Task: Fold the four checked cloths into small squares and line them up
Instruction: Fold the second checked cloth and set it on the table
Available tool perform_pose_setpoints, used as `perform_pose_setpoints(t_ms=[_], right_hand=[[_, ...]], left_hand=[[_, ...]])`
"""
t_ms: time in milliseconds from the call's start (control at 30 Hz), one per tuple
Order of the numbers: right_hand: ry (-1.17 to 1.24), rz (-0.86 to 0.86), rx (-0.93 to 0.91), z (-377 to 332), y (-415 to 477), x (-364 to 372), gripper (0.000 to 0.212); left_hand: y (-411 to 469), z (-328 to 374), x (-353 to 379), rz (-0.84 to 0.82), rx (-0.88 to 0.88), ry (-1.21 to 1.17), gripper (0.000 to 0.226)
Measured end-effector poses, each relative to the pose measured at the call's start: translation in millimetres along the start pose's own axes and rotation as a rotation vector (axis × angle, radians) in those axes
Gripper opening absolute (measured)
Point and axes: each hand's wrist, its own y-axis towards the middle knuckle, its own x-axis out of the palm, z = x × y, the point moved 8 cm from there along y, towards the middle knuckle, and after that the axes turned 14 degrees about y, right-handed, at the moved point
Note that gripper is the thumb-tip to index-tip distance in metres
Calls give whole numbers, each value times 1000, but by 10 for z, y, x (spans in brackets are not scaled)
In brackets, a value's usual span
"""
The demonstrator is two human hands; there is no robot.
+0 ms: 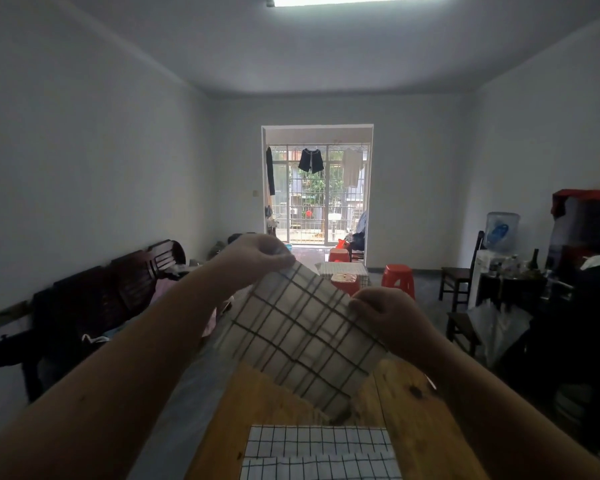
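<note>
Both hands hold one checked cloth up in the air above the wooden tabletop. The left hand pinches its far top corner, the right hand pinches the nearer top corner, so it hangs tilted. Below it, flat checked cloths lie on the tabletop's near end.

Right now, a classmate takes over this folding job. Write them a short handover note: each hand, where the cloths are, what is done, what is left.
Left hand pinches one top corner of the held cloth; right hand pinches the other.
The held cloth hangs in the air over the wooden table.
A flat checked cloth lies at the table's near edge, in two overlapping layers; whether it is one cloth or two is unclear.
Done: no small squares visible.
Left: fold every cloth, line them up.
</note>
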Motion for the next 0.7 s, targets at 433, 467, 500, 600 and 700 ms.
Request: perform_pose_setpoints(t_ms=[433, 467, 500, 600, 700], right_hand=[[-125, -94, -13, -247, 30, -43, 22], [-120, -86, -10, -232, 26, -75, 23], [-106, -79, -5, -213, 18, -118, 24], [-92, -72, 11, -177, -2, -241, 24], [-121, -63, 10, -185, -11, -346, 22]], left_hand=[[112, 315, 605, -356, 323, 531, 18], [120, 336, 584, -327, 338, 525, 17], [126, 337, 539, -295, 343, 511, 16], [105, 218, 363, -223, 317, 475, 19], [69, 41, 275, -227, 288, 443, 19]])
